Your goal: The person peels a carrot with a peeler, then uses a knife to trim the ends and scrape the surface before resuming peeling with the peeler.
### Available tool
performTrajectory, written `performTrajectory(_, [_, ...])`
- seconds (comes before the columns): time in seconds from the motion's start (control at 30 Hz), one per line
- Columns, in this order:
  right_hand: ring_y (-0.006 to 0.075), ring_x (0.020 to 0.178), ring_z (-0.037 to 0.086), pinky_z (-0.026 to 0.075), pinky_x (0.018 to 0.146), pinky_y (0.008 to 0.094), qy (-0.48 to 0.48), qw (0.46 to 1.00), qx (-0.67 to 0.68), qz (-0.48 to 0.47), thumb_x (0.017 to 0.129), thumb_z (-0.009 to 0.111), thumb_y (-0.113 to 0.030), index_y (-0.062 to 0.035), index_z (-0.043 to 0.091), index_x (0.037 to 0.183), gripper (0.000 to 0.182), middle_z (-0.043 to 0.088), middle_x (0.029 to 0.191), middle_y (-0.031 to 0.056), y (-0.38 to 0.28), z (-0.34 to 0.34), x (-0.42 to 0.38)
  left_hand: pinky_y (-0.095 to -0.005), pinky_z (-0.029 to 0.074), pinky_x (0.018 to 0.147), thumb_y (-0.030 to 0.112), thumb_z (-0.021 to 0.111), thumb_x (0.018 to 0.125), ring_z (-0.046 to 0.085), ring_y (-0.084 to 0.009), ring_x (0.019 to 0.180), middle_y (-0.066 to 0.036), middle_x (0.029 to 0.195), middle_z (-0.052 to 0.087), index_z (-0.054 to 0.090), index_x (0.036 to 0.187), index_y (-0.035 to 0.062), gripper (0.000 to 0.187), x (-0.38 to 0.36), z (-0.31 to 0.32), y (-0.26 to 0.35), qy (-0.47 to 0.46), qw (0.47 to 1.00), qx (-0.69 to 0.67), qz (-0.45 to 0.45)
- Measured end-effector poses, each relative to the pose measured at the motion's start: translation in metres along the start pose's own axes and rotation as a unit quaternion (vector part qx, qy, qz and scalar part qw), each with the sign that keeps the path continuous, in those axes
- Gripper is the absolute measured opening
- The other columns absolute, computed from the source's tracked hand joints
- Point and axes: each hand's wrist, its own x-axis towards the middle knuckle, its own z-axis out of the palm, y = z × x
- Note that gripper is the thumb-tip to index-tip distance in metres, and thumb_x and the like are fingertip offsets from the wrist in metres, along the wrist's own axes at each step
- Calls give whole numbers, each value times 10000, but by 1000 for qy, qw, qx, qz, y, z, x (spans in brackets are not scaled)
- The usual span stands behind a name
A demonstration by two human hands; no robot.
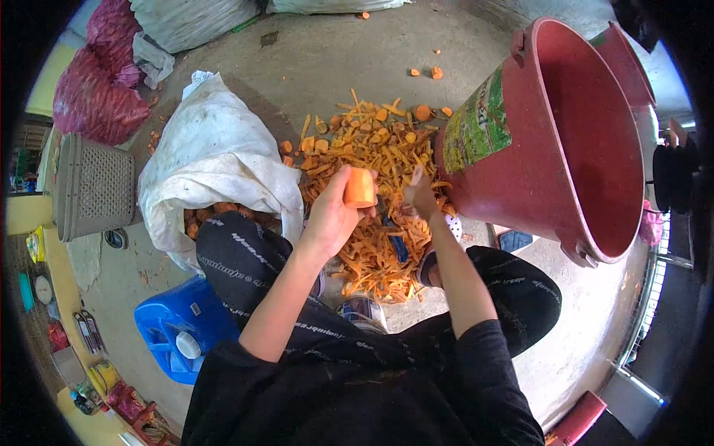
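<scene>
My left hand [332,215] is closed around a thick, peeled piece of carrot [360,189], its flat cut end toward me. To the right, my right hand [421,196] is closed over the heap; a pale bit shows at its fingers, but what it grips I cannot make out. Under both hands lies a pile of carrot peelings [372,256], with cut carrot chunks at its far side. At the left, a white sack [223,145] lies with its mouth toward me, unpeeled carrots [201,215] showing inside.
A large red bucket [513,171] stands tilted at the right, another behind it. On the left are a blue jerrycan [178,327], a grey plastic basket [100,186] and red mesh sacks [93,97]. A few carrot pieces [436,73] lie on the far floor.
</scene>
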Motion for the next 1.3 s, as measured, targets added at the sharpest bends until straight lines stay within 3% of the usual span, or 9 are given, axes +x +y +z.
performTrajectory(0.1, [208, 707, 636, 516, 568, 350, 28, 995, 82, -53, 871, 430, -43, 22, 259, 1303, 469, 547, 968, 177, -63, -49, -37, -324, 408, 694, 393, 430, 936, 512, -153, 730, -42, 836, 548, 547, 1015, 42, 379, 1, 6, -5, -1, 1000, -3, 14])
performTrajectory(0.2, [198, 703, 640, 511, 521, 341, 63, 961, 215, -162, 863, 446, -21, 70, 302, 1199, 377, 540, 900, 169, -132, -86, -92, -329, 411, 691, 389, 452, 919, 518, -158, 734, -40, 847, 546, 535, 970, 53, 350, -2, 9, -13, -9, 1000, -10, 18])
performTrajectory(0.3, [202, 745, 634, 501, 636, 302, 28, 940, 268, -209, 897, 481, -73, 32, 391, 1091, 238, 543, 859, 104, -185, -117, -160, -327, 418, 679, 404, 446, 918, 522, -155, 736, -36, 852, 547, 534, 973, 61, 358, -3, 13, -22, -8, 1000, -20, 4])
performTrajectory(0.37, [183, 673, 628, 499, 557, 297, 41, 903, 345, -254, 912, 468, -84, 16, 368, 1045, 194, 530, 786, 86, -201, -126, -195, -328, 424, 673, 404, 418, 929, 522, -153, 738, -33, 858, 547, 537, 976, 71, 357, -7, 22, -23, -20, 1000, -18, -10])
performTrajectory(0.5, [157, 597, 608, 479, 507, 263, 63, 861, 403, -305, 946, 467, -143, -4, 356, 1027, 195, 502, 702, 50, -202, -120, -239, -327, 434, 665, 412, 348, 958, 523, -147, 749, -19, 866, 547, 541, 980, 91, 375, -15, 29, -26, -89, 995, -18, -28])
performTrajectory(0.63, [76, 497, 452, 414, 450, 239, 79, 817, 491, -291, 949, 477, -156, -41, 355, 985, 171, 462, 709, 15, -195, -88, -229, -310, 441, 667, 424, 269, 988, 507, -132, 739, -15, 816, 525, 529, 933, 101, 418, -12, 29, -32, -107, 993, -57, -17])
performTrajectory(0.8, [60, 506, 430, 399, 444, 229, 101, 818, 462, -328, 941, 498, -152, -23, 361, 997, 196, 456, 702, 10, -203, -83, -227, -324, 442, 681, 452, 235, 987, 499, -125, 750, -8, 827, 510, 509, 953, 94, 452, -17, 36, -30, -73, 995, -55, -29])
performTrajectory(0.9, [60, 505, 428, 393, 445, 229, 107, 823, 458, -317, 940, 500, -154, -21, 363, 991, 197, 455, 700, 11, -201, -82, -223, -347, 418, 798, 425, 263, 987, 520, -129, 878, 28, 902, 520, 442, 796, 196, 347, -15, 28, -32, -137, 987, -77, -26])
performTrajectory(1.3, [76, 512, 480, 417, 466, 238, 95, 843, 432, -305, 934, 496, -145, -17, 378, 958, 177, 448, 661, 9, -198, -80, -218, -343, 426, 781, 414, 266, 988, 517, -171, 884, -23, 936, 526, 510, 982, 118, 383, -19, 28, -39, -126, 985, -112, -17])
